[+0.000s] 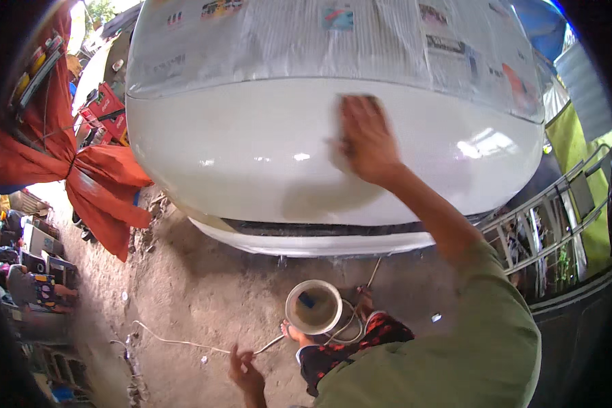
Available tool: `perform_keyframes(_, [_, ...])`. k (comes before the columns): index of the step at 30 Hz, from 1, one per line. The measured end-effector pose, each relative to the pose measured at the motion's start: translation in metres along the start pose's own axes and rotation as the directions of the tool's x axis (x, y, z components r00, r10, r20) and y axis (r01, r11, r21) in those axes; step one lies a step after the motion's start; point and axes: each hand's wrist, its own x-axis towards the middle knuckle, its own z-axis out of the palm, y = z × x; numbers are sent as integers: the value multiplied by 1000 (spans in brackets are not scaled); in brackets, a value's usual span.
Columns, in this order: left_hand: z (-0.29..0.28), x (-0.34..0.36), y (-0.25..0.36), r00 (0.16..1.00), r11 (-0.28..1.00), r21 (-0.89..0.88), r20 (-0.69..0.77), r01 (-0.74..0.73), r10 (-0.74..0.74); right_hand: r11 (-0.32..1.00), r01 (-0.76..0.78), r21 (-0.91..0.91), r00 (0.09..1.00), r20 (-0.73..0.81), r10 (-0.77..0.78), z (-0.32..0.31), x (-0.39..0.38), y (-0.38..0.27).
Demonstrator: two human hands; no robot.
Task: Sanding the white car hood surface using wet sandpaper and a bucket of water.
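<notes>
Begins, closest to the lens, with the green sleeve [442,340]; leads up the bare forearm [442,211] to the blurred fingers of the right hand [367,139], extended and palm down, on or just over the white panel [238,129]; shows no clenching, yet cannot tell about any thin pad beneath the palm; hangs low over the ground [183,292] with the left hand [245,372], loosely curled, released, apparently holding nothing.

Looks like a wiping or rubbing pass across the panel, probably mid-stroke; calls, for any further stroke, for a flat palm, light even pressure and a path along the curve.

Meets, at the far edge, the clear plastic cover [265,47] over printed sheets, best left unsnagged; drops away at the near edge into a dark slot [319,228], then the white bumper [319,246]; leaves broad room on the panel left of the hand, and some to the right before the rounded edge and the metal rails [544,251] beyond; narrows at the left corner beside the tied red tarp [105,177]; asks for careful footing below, with the bucket [288,307] between the bare feet [294,332], near the pale hose [183,343].
</notes>
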Motion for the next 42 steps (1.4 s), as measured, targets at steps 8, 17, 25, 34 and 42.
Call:
perform_keyframes(8, [5, 8, 38, 964, 960, 80, 41, -267, 264, 985, 174, 3, 984, -51, -173, -11, 1, 45])
perform_keyframes(17, [53, 14, 45, 973, 969, -114, 45, -219, 226, 977, 169, -126, 983, -54, -177, 10, 68, -35])
perform_keyframes(25, [61, -18, 7, 986, 987, -149, 151, -52, 75, 1000, -10, -22, 998, -57, 8, 7, -2, 10])
perform_keyframes(34, [53, -22, 14, 981, 997, -39, 183, -63, 69, 975, 201, -95, 978, 69, -195, -21, -26, 43])
perform_keyframes(42, [38, -31, -4, 998, 995, -79, 15, 63, -62, 959, 265, -100, 961, -60, -271, 34, 110, -94])
